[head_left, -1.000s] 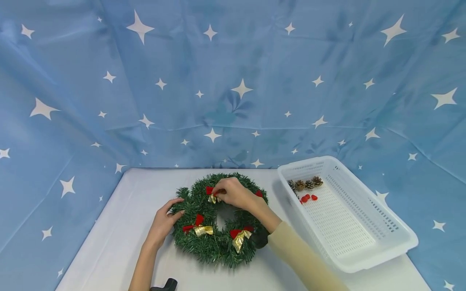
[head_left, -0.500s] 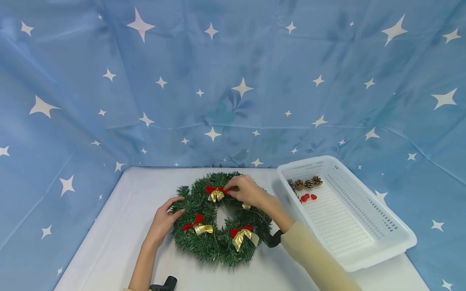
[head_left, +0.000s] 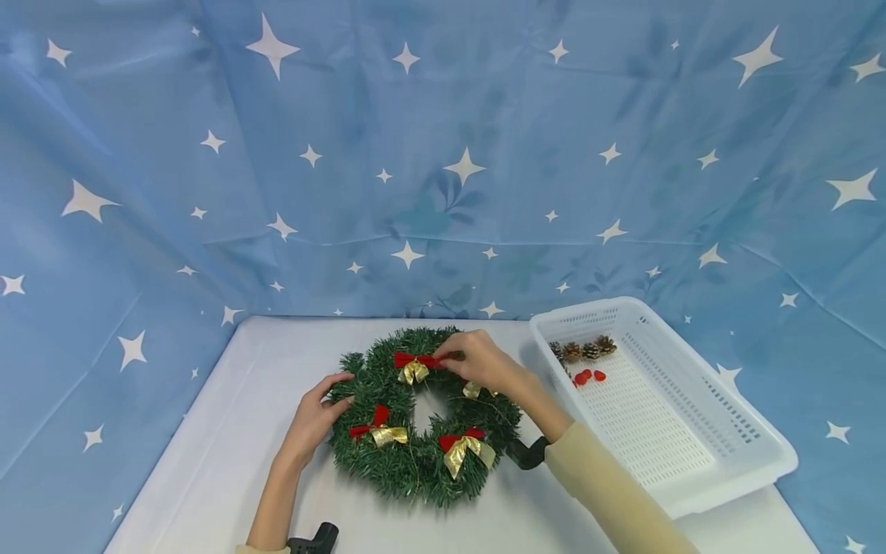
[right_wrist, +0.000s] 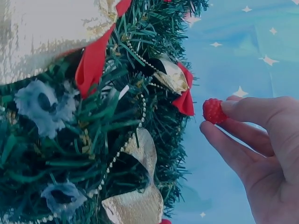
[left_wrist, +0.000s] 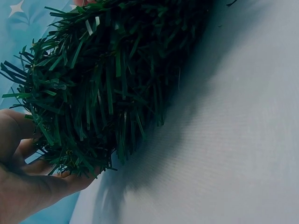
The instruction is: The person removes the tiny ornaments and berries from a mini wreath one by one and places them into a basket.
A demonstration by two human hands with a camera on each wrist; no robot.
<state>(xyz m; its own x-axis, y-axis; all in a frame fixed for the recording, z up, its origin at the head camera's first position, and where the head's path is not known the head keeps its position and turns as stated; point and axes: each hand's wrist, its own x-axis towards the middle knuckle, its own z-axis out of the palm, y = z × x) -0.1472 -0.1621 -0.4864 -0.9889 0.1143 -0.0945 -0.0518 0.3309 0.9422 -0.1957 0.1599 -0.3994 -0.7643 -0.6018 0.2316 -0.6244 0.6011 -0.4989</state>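
Observation:
A green tinsel wreath [head_left: 377, 469] lies on the white table, dressed with several red-and-gold bows and a thin beaded gold string. At its left edge, my left hand [head_left: 311, 419] grips the greenery between thumb and fingers; the left wrist view shows those fingers [left_wrist: 70, 184] curled round the wreath. My right hand [head_left: 484, 362] hovers over the upper part, just right of the top bow [head_left: 414, 368]. Seen from the right wrist, it pinches a bumpy red raspberry [right_wrist: 214, 111] between thumb and fingertips, apart from the bow with a red loop [right_wrist: 185, 93].
To the right stands a white perforated basket [head_left: 734, 431]. Several pine cones [head_left: 588, 351] and red berries [head_left: 588, 375] lie at its far left end. A blue cloth with white stars [head_left: 443, 208] hangs behind the table.
My right hand has drawn back to the right from the top bow, uncovering it along with a gold bow at the wreath's right side. The left hand has kept its place.

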